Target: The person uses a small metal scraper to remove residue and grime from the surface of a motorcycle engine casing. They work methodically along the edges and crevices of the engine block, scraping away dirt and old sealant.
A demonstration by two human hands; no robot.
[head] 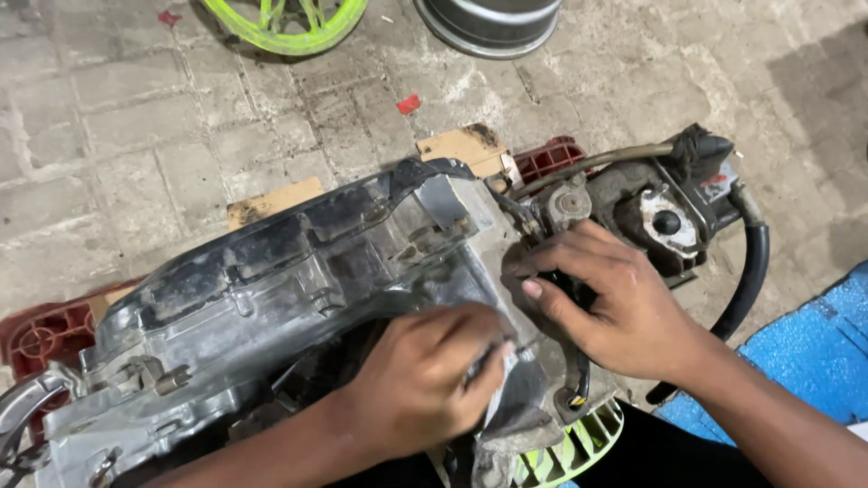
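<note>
Fingers of the left hand (425, 380) are curled tight, pinching a small pale scrap, seemingly a rag or paper, though blur leaves its kind unsure, against the lower edge of the grimy grey cast-metal scooter engine case (271, 289). Fingers of the right hand (606, 307) are bent and close together, gripping the dark fittings and black cable where the case meets the blackened cylinder head (665, 221); the thumb lies flat along the top.

The engine case lies on its side on the stone-paved floor (136, 117), propped on red plastic supports (41, 339) and scraps of brown cardboard (271, 201). A thick black rubber hose (749, 280) loops off the right end; a lime-green fan (579, 447) shows beneath.

Judged from its bulk and cast walls, the engine is heavy, rigid and oily, hence slippery. Best hold: the solid case rims or bosses, never the hose, cable or thin fan blades.
</note>
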